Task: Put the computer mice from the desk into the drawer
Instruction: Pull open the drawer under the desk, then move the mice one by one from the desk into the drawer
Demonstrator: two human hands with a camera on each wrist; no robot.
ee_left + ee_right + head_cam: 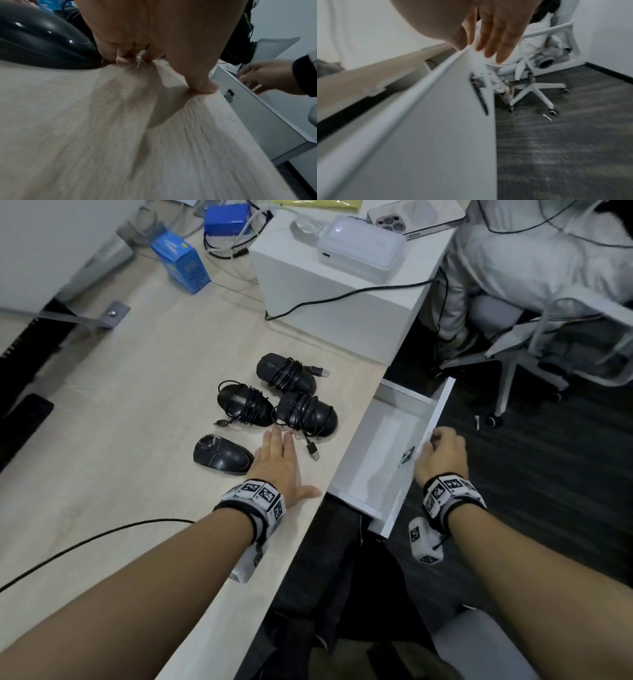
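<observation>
Four black computer mice lie on the light wood table (137, 392), none of them in the drawer (380, 453), which stands pulled out at the table's right edge with its white inside bare. Three of the mice have their cables wound around their bodies: the far mouse (286, 373), the left wrapped mouse (245, 405) and the right wrapped mouse (306, 414), the last two touching each other. The fourth, a plain mouse (222, 454) with no cable showing, lies nearest the person. The left hand (278, 465) lies flat on the table with fingers straight and close together and the thumb spread toward the table edge; it is just beside the plain mouse, fingertips near the right wrapped mouse, holding nothing. The right hand (443, 455) is at the drawer's front panel, thumb on the top edge and fingers hanging loosely down the outer face, near the small lock (478, 81). Farther back on the table stand a white box (329, 302) and a blue carton (181, 265).
</observation>
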